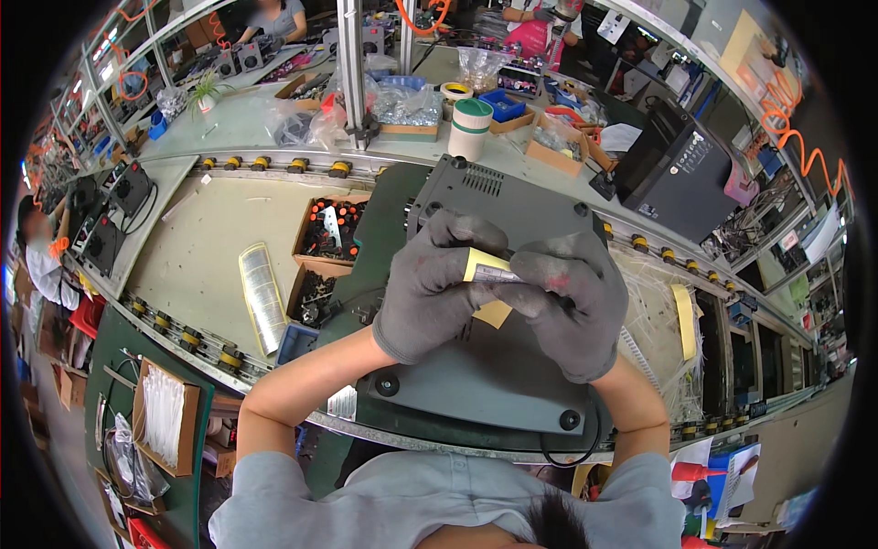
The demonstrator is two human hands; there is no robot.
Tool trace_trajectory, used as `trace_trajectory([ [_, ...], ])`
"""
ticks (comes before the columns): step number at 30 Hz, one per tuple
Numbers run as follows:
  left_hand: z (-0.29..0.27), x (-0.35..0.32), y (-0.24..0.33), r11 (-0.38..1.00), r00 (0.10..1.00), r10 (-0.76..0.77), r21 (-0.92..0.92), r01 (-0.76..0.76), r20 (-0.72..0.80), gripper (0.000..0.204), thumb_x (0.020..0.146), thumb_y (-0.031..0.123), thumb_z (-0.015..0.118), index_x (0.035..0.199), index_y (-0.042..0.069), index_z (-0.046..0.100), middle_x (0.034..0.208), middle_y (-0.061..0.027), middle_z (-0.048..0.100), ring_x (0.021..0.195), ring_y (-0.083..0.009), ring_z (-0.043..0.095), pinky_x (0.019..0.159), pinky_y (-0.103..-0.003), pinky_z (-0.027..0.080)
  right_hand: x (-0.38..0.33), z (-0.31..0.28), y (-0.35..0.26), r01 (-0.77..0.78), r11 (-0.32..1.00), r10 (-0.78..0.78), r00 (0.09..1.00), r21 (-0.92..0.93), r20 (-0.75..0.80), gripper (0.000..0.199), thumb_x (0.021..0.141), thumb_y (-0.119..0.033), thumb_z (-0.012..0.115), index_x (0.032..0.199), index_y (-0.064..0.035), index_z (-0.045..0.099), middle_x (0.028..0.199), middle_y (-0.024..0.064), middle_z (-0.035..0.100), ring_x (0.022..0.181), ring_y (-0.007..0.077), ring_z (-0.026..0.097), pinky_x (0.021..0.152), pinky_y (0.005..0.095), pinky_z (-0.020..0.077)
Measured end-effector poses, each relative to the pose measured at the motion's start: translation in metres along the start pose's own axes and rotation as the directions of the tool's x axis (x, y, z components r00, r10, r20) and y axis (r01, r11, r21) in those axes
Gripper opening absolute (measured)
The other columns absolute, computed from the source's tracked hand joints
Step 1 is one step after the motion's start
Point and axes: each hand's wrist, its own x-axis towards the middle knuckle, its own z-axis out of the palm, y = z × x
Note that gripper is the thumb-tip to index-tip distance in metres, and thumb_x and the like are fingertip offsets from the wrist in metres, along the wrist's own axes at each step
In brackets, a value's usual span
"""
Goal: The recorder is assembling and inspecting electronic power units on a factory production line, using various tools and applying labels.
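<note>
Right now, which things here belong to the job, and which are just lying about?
Likely in the job:
label, pinched in the left hand and right hand
grey case beneath them
probably the label sheet

Seemingly just lying about:
plant
green-lidded jar
yellow tape

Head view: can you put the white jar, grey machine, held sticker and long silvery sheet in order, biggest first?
1. Grey machine
2. Long silvery sheet
3. White jar
4. Held sticker, partly hidden
</note>
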Motion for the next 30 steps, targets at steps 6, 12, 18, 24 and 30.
trace_trajectory([
  [6, 0.003, -0.003, -0.009, 0.989, 0.996, -0.077, -0.127, 0.070, -0.052, 0.023, 0.069, 0.004, 0.069, 0.091, 0.008, 0.066, 0.098, -0.0059, 0.058, 0.091, -0.0193, 0.054, 0.078, -0.029, 0.044, 0.002, 0.004, 0.012, -0.098, 0.990, 0.090, 0.993, 0.106, 0.082, 0.027, 0.062, -0.014, 0.076, 0.084, -0.0103, 0.061, 0.080, 0.0032, 0.058, 0.071, 0.0204, 0.056, 0.062, 0.0309, 0.0439],
  [12, 0.003, -0.007, -0.012, 0.985, 0.995, -0.090, -0.149, 0.083, -0.046, 0.021, 0.072, 0.004, 0.068, 0.093, 0.007, 0.066, 0.104, -0.0074, 0.058, 0.094, -0.0194, 0.054, 0.080, -0.028, 0.044, 0.003, 0.001, 0.017, -0.276, 0.931, 0.248, 0.958, 0.240, 0.140, 0.023, 0.064, -0.014, 0.075, 0.078, -0.0034, 0.060, 0.080, 0.0074, 0.060, 0.070, 0.0160, 0.058, 0.062, 0.0269, 0.0456],
  [18, 0.007, -0.012, -0.015, 0.952, 0.988, -0.153, -0.269, 0.145, -0.008, 0.020, 0.074, 0.003, 0.066, 0.094, 0.006, 0.066, 0.109, -0.0082, 0.056, 0.096, -0.0197, 0.054, 0.082, -0.030, 0.045, -0.002, -0.003, 0.006, -0.261, 0.950, 0.254, 0.965, 0.172, 0.060, 0.016, 0.064, -0.007, 0.072, 0.074, -0.0054, 0.061, 0.079, 0.0087, 0.061, 0.071, 0.0198, 0.059, 0.063, 0.0276, 0.0469],
  [24, 0.007, -0.009, -0.014, 0.985, 0.995, -0.101, -0.142, 0.102, 0.011, 0.022, 0.074, 0.004, 0.067, 0.095, 0.006, 0.066, 0.106, -0.0074, 0.055, 0.093, -0.0199, 0.053, 0.081, -0.030, 0.043, 0.014, 0.000, -0.002, -0.308, 0.941, 0.287, 0.946, 0.142, 0.151, 0.023, 0.062, -0.015, 0.074, 0.081, -0.0092, 0.062, 0.082, 0.0073, 0.060, 0.071, 0.0239, 0.058, 0.064, 0.0325, 0.0464],
  [30, 0.003, -0.016, -0.018, 0.996, 0.996, -0.085, -0.042, 0.083, -0.040, 0.023, 0.069, 0.003, 0.068, 0.092, 0.007, 0.065, 0.095, -0.0063, 0.054, 0.088, -0.0203, 0.051, 0.079, -0.030, 0.042, 0.006, 0.010, 0.008, -0.086, 0.996, 0.090, 0.977, -0.031, 0.194, 0.026, 0.061, -0.019, 0.075, 0.083, -0.0105, 0.063, 0.081, 0.0071, 0.058, 0.076, 0.0251, 0.057, 0.065, 0.0339, 0.0442],
])
